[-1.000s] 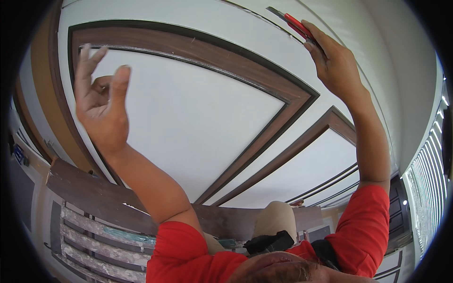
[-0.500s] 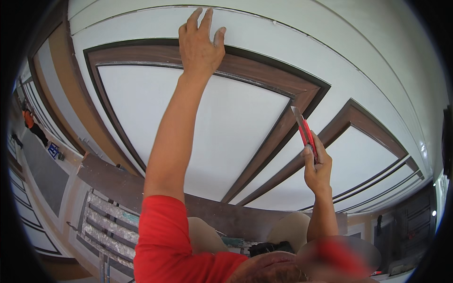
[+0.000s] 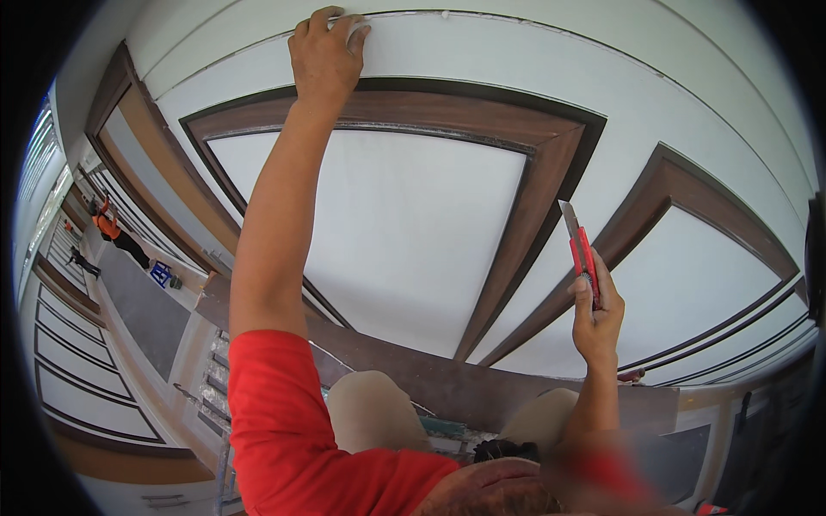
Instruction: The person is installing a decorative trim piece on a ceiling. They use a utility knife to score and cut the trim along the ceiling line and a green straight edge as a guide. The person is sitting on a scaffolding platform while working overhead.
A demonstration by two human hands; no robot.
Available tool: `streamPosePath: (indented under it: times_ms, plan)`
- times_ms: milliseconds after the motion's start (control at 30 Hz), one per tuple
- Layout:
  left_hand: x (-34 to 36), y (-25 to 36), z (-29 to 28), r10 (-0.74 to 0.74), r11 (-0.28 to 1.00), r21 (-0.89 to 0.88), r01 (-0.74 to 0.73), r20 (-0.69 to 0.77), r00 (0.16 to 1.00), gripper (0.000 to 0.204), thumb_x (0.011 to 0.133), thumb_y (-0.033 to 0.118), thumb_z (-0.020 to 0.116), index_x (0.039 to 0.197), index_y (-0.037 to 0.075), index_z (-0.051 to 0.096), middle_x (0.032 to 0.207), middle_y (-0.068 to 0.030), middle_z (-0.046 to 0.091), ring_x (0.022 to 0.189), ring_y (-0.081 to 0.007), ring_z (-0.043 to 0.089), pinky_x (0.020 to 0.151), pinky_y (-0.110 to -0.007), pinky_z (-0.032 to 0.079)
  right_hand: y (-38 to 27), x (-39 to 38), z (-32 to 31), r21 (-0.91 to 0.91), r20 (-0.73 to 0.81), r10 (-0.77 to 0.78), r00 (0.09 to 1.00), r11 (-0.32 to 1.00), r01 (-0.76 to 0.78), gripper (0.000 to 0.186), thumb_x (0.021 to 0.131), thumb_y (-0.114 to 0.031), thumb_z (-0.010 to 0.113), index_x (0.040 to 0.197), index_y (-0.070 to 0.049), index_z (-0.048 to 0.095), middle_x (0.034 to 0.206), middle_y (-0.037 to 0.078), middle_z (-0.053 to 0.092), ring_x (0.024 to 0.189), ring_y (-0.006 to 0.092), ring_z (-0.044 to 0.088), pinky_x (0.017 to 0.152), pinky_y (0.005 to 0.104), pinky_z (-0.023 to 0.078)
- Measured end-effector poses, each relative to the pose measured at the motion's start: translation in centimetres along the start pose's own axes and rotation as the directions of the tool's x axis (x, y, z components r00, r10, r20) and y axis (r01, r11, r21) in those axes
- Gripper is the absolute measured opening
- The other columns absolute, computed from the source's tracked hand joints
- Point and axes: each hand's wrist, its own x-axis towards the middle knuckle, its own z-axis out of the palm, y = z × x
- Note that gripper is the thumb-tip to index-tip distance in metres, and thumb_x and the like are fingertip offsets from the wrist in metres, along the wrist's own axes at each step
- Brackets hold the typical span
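Note:
My left hand (image 3: pixel 327 62) is raised to the long seam (image 3: pixel 482 15) along the top of the white wall panel (image 3: pixel 404 58). Its fingers are bent in and the thumb sits near the index finger. A pale bit shows between them, too small to name. In my right hand (image 3: pixel 598 318) is a red utility knife (image 3: pixel 585 262), gripped low on its body. The metal blade is extended and points up, apart from the wall in appearance. Between my hands lies a dark brown wood-look frame moulding (image 3: pixel 456 116) around a white inset.
A second brown frame (image 3: pixel 680 185) is at the right. A brown board (image 3: pixel 404 357) runs below the panels, before my knees. A spattered metal scaffold (image 3: pixel 215 378) stands lower left. Far left, a person in orange (image 3: pixel 107 225) works near a blue step stool (image 3: pixel 161 273).
My left hand has shifted left along the seam, and its spread fingers have curled in. The knife stays in my right hand. The whole view has swung a little, showing more of the corridor.

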Motion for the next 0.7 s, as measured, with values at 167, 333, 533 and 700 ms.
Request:
streamPosePath:
  times_ms: [167, 333, 533, 700]
  plan:
    - [2.3, -1.0, -0.8, 0.135, 0.991, 0.007, -0.136, 0.091, 0.987, 0.016, 0.094, 0.025, 0.073, 0.102, 0.011, 0.074, 0.112, -0.0059, 0.067, 0.097, -0.0301, 0.062, 0.087, -0.044, 0.049, 0.3, -0.1, -0.1, 0.04, 0.016, 0.001, 1.0, 0.999, -0.002, 0.05, 0.106, -0.027, 0.059, 0.145, 0.003, 0.053, 0.092, 0.011, 0.068, 0.081, 0.0137, 0.061, 0.079, 0.0291, 0.05]
    - [3.1, -1.9, -1.5, 0.301, 0.945, 0.097, -0.312, 0.112, 0.947, 0.013, 0.097, 0.02, 0.068, 0.103, 0.009, 0.07, 0.111, -0.0058, 0.067, 0.097, -0.0287, 0.062, 0.085, -0.044, 0.048, 0.3, 0.0, 0.8, 0.06, 0.015, -0.038, 0.999, 0.998, 0.037, 0.05, 0.105, -0.025, 0.06, 0.145, 0.003, 0.053, 0.096, 0.012, 0.069, 0.083, 0.0144, 0.062, 0.081, 0.0295, 0.051]
    - [3.0, -0.9, -3.9, 0.397, 0.906, -0.169, -0.387, 0.03, 0.917, 0.013, 0.094, 0.013, 0.071, 0.103, 0.006, 0.065, 0.095, -0.0106, 0.07, 0.083, -0.031, 0.065, 0.08, -0.042, 0.05, 0.5, 0.1, 1.2, 0.098, -0.002, -0.067, 0.998, 0.993, 0.067, 0.049, 0.104, -0.023, 0.061, 0.145, 0.003, 0.054, 0.099, 0.013, 0.07, 0.086, 0.0146, 0.063, 0.083, 0.0297, 0.051]
    - [1.4, 2.8, -6.5, 0.207, 0.891, -0.432, -0.14, 0.112, 0.972, 0.018, 0.094, 0.006, 0.07, 0.112, 0.001, 0.067, 0.091, -0.0134, 0.069, 0.08, -0.0332, 0.064, 0.074, -0.042, 0.052, 0.6, 0.1, 2.0, 0.104, -0.028, -0.108, 0.994, 0.988, 0.111, 0.047, 0.107, -0.023, 0.056, 0.148, 0.0, 0.052, 0.084, 0.004, 0.062, 0.078, 0.0104, 0.055, 0.075, 0.0266, 0.047]
